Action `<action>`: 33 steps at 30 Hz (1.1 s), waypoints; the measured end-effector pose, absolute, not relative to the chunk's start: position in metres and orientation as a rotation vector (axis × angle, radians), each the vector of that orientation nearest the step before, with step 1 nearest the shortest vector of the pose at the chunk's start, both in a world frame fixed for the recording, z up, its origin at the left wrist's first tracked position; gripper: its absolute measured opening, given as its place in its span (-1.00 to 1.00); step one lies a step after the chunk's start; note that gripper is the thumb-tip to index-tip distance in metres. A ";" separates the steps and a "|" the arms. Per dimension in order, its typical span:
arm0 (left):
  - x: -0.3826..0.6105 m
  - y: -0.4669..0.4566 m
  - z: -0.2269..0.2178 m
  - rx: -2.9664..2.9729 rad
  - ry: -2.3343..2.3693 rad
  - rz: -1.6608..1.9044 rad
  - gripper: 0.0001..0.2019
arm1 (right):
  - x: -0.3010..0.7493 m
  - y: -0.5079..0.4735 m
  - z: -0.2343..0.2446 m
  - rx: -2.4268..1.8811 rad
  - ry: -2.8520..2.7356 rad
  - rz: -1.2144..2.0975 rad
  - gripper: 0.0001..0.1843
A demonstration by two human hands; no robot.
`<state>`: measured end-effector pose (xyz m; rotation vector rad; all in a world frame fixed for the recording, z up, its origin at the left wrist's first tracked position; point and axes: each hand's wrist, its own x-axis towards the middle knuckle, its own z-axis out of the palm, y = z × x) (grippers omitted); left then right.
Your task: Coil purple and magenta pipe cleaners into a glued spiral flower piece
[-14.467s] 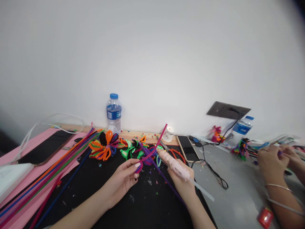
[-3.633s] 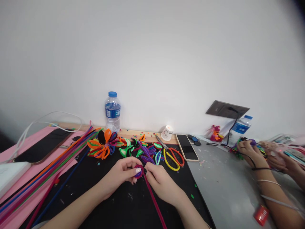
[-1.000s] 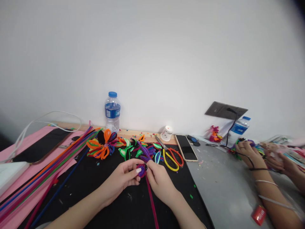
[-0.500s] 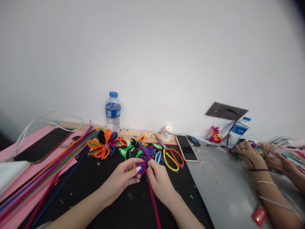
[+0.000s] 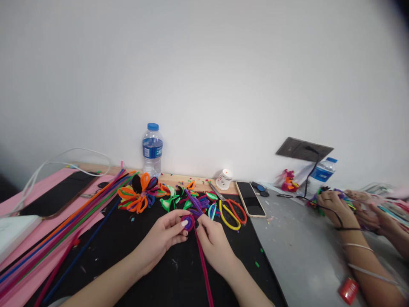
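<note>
My left hand (image 5: 162, 238) pinches a small coiled spiral of purple and magenta pipe cleaner (image 5: 189, 222) over the black mat (image 5: 134, 264). My right hand (image 5: 214, 243) pinches the same coil from the right, where the magenta pipe cleaner's long tail (image 5: 204, 273) runs down toward me. Both hands have their fingers closed on it. Just behind the coil lie finished looped petals in purple, green and blue (image 5: 194, 204).
Orange-and-purple pipe cleaner flower (image 5: 138, 195), scissors with yellow and red handles (image 5: 231, 211), a phone (image 5: 250, 198), a water bottle (image 5: 152, 149), a small white cup (image 5: 223, 179). Long pipe cleaners (image 5: 64, 230) on pink paper at left. Another person's hands (image 5: 338, 209) work at right, near a red object (image 5: 349, 290).
The hot glue gun I held earlier is gone from my right hand. Over the last second my hands have stayed together on the coil, shifting it slightly up.
</note>
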<state>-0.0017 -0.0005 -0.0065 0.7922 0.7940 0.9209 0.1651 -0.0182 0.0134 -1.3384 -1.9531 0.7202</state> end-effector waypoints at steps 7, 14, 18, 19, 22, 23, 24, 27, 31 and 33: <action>-0.001 0.001 -0.006 0.776 0.789 0.933 -0.74 | 0.165 -0.019 0.015 -1.339 -1.960 0.737 -0.77; -0.002 -0.001 -0.008 0.742 0.770 0.922 -0.74 | 0.165 -0.020 0.012 -1.323 -1.963 0.750 -0.78; -0.002 -0.002 -0.008 0.732 0.759 0.918 -0.75 | 0.165 -0.020 0.012 -1.322 -1.958 0.755 -0.77; -0.002 -0.002 -0.008 0.728 0.760 0.917 -0.75 | 0.164 -0.020 0.012 -1.319 -1.957 0.755 -0.77; -0.001 -0.001 -0.008 0.720 0.764 0.914 -0.74 | 0.164 -0.021 0.013 -1.315 -1.952 0.751 -0.76; -0.001 -0.001 -0.008 0.719 0.762 0.914 -0.74 | 0.164 -0.021 0.013 -1.313 -1.952 0.753 -0.76; -0.001 -0.001 -0.007 0.719 0.760 0.914 -0.75 | 0.163 -0.021 0.013 -1.310 -1.953 0.754 -0.76; 0.000 -0.001 -0.006 0.717 0.754 0.913 -0.76 | 0.163 -0.021 0.013 -1.300 -1.955 0.755 -0.76; 0.001 -0.002 -0.005 0.714 0.750 0.909 -0.79 | 0.162 -0.020 0.014 -1.311 -1.958 0.754 -0.77; 0.001 -0.002 -0.005 0.720 0.742 0.910 -0.80 | 0.162 -0.021 0.014 -1.309 -1.964 0.753 -0.77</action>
